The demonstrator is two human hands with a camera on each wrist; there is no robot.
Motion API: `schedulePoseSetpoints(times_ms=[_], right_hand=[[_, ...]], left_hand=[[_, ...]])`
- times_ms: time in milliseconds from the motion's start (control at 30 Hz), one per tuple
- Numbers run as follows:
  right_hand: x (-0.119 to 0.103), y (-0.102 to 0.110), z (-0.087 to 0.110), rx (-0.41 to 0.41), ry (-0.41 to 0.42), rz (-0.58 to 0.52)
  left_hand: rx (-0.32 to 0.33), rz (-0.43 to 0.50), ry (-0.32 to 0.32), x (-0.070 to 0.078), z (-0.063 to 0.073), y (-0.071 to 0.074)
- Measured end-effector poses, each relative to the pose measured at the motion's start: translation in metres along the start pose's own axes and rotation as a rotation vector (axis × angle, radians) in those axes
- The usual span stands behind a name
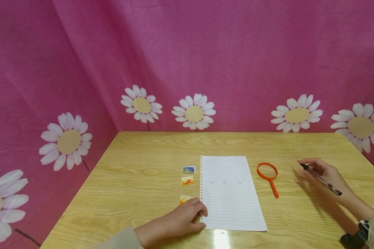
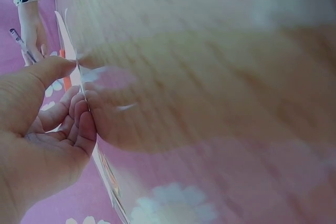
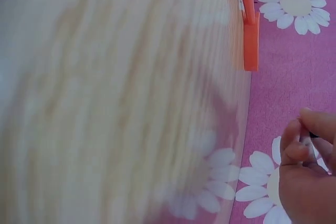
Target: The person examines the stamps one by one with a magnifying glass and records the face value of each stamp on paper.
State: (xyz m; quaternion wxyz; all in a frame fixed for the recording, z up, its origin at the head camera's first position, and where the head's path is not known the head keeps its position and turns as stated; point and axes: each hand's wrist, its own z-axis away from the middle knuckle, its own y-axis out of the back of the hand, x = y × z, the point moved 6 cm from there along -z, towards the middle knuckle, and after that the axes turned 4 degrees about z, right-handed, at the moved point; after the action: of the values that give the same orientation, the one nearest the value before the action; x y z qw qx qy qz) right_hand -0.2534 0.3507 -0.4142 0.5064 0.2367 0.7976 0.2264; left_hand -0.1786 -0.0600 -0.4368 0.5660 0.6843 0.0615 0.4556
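A sheet of lined paper (image 1: 230,204) lies on the table, with a few faint handwritten numbers across it and punched holes down its left side. My left hand (image 1: 188,216) rests at the sheet's lower left edge, its fingers loosely bent; the left wrist view has the thumb and fingertips touching down at the surface. To the right, my right hand (image 1: 327,174) holds a pen (image 1: 322,180) above the table, its dark tip pointing up and left in the head view. In the right wrist view the pen is mostly hidden behind the fingers (image 3: 294,150).
A red magnifying glass (image 1: 273,186) lies between the paper and my right hand. Left of the paper are three small stamp-like cards: a blue one (image 1: 189,169), a yellow one (image 1: 187,181) and another yellow one (image 1: 185,199) partly covered by my left hand. A pink flowered curtain (image 1: 237,69) surrounds the table.
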Motion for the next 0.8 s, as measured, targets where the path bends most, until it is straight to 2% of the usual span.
schedulePoseSetpoints(times_ms=[200, 367, 467, 667, 800], right_hand=[[0.004, -0.001, 0.001, -0.059, 0.037, -0.068], [-0.002, 0.001, 0.001, -0.030, 0.078, -0.144], [-0.005, 0.003, 0.000, -0.017, 0.058, -0.158], [-0.001, 0.002, -0.004, 0.023, 0.013, -0.080], [0.001, 0.001, -0.011, -0.012, 0.029, -0.051]], left_hand=[[0.004, -0.001, 0.000, 0.000, 0.001, 0.000], [0.000, 0.005, 0.006, 0.001, 0.001, 0.001], [-0.003, 0.008, 0.014, 0.001, 0.001, 0.001], [0.000, 0.006, 0.017, 0.000, 0.001, 0.001], [0.007, 0.005, 0.011, 0.001, 0.002, 0.001]])
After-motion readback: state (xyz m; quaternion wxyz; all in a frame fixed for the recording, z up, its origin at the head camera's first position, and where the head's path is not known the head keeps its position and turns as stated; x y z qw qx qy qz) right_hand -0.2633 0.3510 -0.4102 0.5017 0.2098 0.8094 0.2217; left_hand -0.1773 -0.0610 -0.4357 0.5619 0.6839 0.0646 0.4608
